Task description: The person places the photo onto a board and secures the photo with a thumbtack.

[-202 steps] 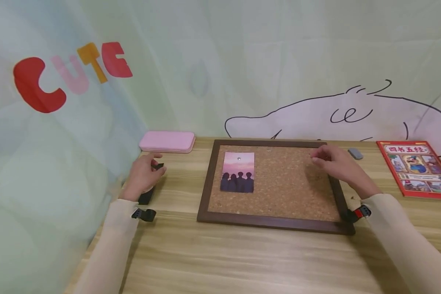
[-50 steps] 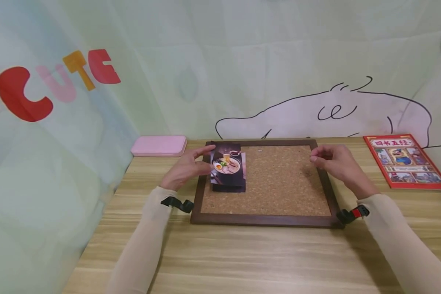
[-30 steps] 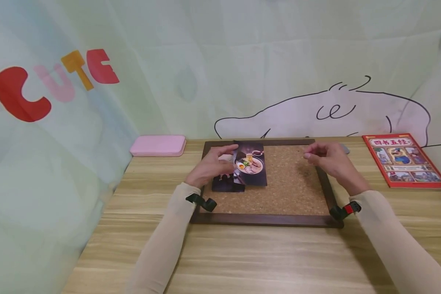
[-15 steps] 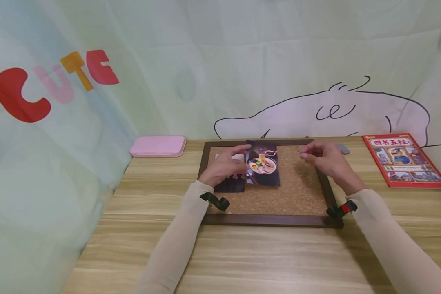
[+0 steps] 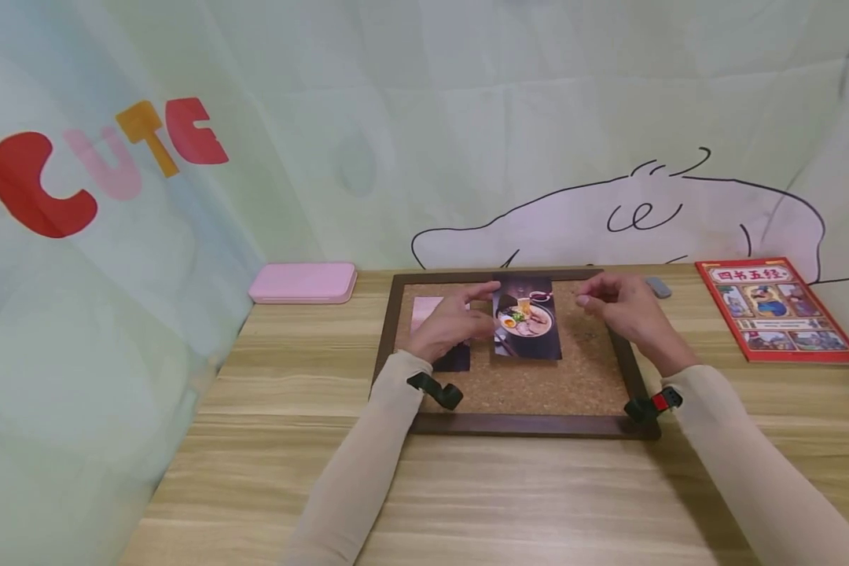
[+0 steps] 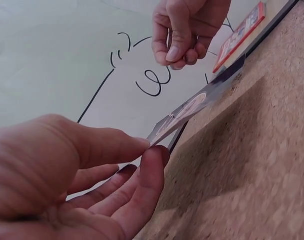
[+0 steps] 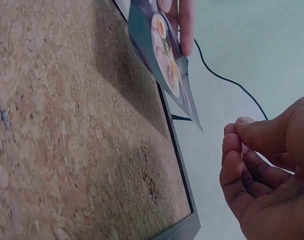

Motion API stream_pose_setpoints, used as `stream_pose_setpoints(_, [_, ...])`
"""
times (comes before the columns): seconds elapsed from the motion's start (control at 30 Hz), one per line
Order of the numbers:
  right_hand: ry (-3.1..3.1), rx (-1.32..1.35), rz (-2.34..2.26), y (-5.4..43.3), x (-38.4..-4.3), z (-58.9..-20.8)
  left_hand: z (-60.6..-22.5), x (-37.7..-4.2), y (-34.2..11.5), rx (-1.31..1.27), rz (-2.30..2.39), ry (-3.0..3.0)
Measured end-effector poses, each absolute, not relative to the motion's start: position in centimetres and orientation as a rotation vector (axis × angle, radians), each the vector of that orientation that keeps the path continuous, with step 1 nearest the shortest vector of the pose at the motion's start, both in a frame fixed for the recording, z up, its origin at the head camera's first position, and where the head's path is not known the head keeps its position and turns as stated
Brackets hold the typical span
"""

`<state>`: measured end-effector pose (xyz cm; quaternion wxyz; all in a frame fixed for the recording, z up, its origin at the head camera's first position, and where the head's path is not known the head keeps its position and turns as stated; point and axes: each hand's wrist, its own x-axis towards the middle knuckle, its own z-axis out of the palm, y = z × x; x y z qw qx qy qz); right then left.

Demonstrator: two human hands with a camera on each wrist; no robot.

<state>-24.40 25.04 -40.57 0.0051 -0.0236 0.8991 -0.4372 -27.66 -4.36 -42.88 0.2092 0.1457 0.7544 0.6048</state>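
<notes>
Fingers of the left hand, seen from the head, pinch the left edge of a photo of a noodle bowl, which is over the middle of a framed corkboard. The right hand hovers over the board's right side, thumb and fingertips brought together. Behind the left hand, a pink-and-dark photo lies on the cork, partly hidden. The board rests on a wood-grain bench. Near its back edge are a pink case at left, a small grey object just beyond the right hand, and a red book at far right. Behind hangs a pale green cloth with coloured letters.

From the left wrist, thumb and index finger meet on the edge of the noodle photo, which slants above the cork and shades it.

From the right wrist, the right thumb presses against curled fingers, apart from the photo; whether something tiny sits between the tips I cannot tell. The photo tilts beside them, raised off the cork.
</notes>
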Motion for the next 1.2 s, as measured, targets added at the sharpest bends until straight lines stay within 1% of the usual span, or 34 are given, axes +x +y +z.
stream_pose_setpoints(0.47, [2.846,-0.105,-1.351,24.7,-24.5,-41.0,-43.7,-27.3,-1.3,0.450,1.674,2.140])
stream_pose_setpoints(0.83, [2.860,-0.111,-1.306,24.9,-24.6,-41.0,-44.4,-27.3,0.5,0.396,1.605,2.222])
stream_pose_setpoints(1.2, [2.854,-0.106,-1.299,25.1,-25.0,-41.3,-44.2,-27.2,1.8,0.312,1.459,2.323])
